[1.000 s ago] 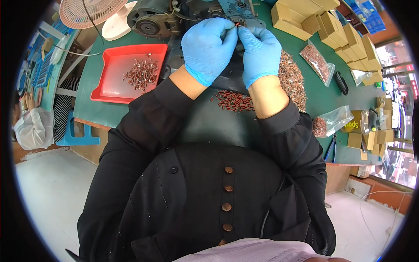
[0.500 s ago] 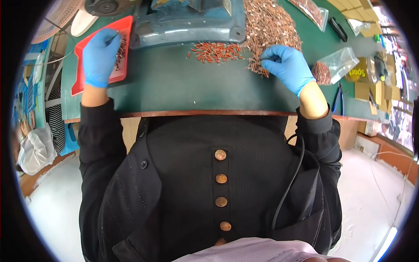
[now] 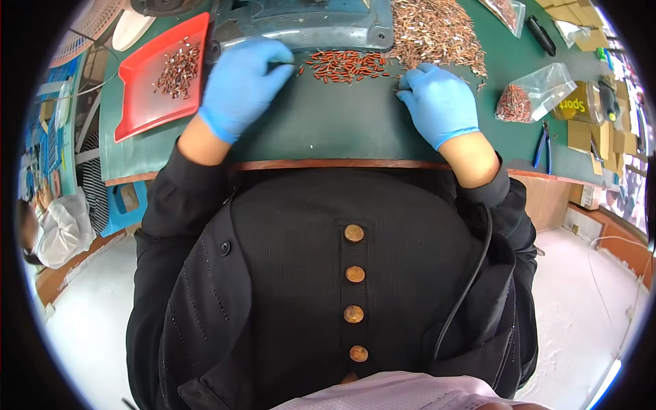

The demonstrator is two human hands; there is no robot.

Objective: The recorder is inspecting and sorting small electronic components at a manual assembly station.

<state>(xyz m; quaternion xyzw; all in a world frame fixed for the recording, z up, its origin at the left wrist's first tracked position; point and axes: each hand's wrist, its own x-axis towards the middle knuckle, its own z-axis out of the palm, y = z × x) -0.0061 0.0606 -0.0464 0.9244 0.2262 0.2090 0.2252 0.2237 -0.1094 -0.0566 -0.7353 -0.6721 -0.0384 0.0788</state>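
Note:
Both my hands wear blue gloves. My left hand hovers over the green table between the red tray and the small orange-red pieces; its thumb and forefinger are apart, with nothing visible between them. Dark and copper-coloured small parts lie heaped in the red tray. My right hand is at the near edge of a large heap of thin copper-brown parts. Its fingertips are pinched together; what they hold, if anything, is too small to make out.
A blue-grey machine base stands behind the orange-red pieces. To the right lie a clear bag with reddish parts, blue-handled pliers and a black tool. Another person's white sleeve shows at far left.
My left hand has left the red tray and moved right, toward the orange-red pieces. My right hand has shifted slightly left relative to the heap. The whole view has shifted a little.

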